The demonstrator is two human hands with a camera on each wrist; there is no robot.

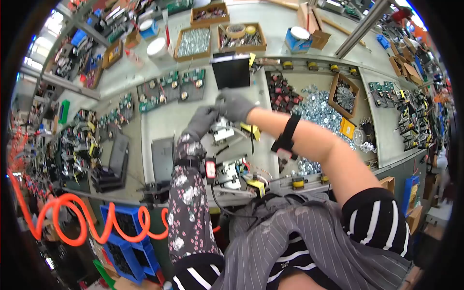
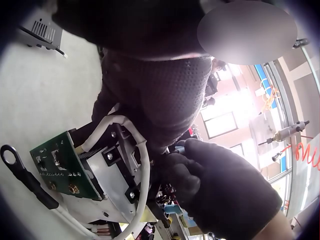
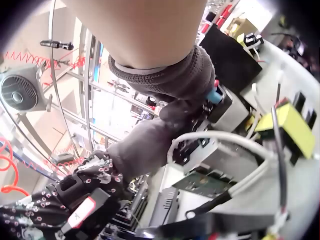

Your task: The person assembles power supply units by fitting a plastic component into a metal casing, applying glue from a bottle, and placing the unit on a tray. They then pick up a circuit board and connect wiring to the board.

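Observation:
Both hands wear dark grey gloves and meet at the top end of an electronic assembly (image 1: 222, 131) on the bench. This assembly has a green circuit board (image 2: 65, 167), silver metal plates, a white cable (image 2: 142, 175) and a black-sleeved ring terminal (image 2: 12, 157). My left hand (image 1: 202, 122) grips its end, the fingertips partly hidden behind the metal. Close against it, my right hand (image 1: 234, 107) has curled fingers; a light blue piece (image 3: 215, 96) shows beside it, and I cannot tell whether it is held. A yellow-wrapped transformer (image 3: 287, 130) stands beside the assembly.
A second similar assembly (image 1: 232, 176) lies nearer my body. Beyond the hands stands a black panel (image 1: 231, 72). Loose metal parts (image 1: 316, 113) spread to the right; circuit boards (image 1: 162, 92) sit at the left. An orange coiled hose (image 1: 77, 217) hangs at lower left.

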